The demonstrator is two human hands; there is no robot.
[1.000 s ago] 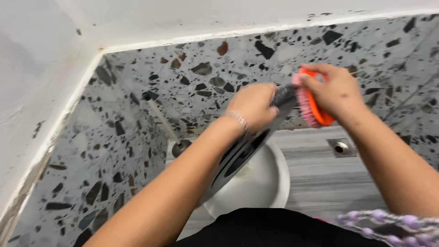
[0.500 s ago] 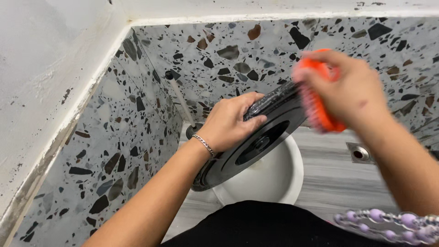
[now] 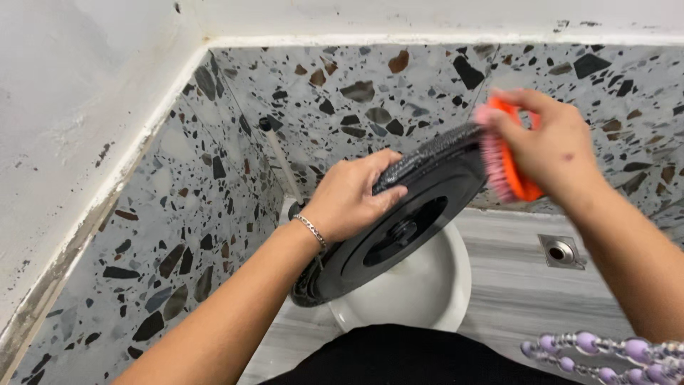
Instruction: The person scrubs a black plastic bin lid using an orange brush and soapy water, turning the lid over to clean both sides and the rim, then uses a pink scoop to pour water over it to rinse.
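Observation:
My left hand grips the rim of a round black disc-shaped part with a recessed centre, holding it tilted above a white toilet bowl. A thin bracelet circles that wrist. My right hand holds an orange scrub brush with pink bristles. The bristles press against the disc's upper right edge. The brush is slightly blurred.
Speckled terrazzo walls meet in a corner behind the bowl, with white painted wall above. A toilet brush handle leans in the corner. A metal floor drain sits in the grey striped floor at the right. Purple beads hang low right.
The view has shifted slightly. My left hand has turned the disc so that more of its face shows. The brush has moved back and forth along the disc's upper edge.

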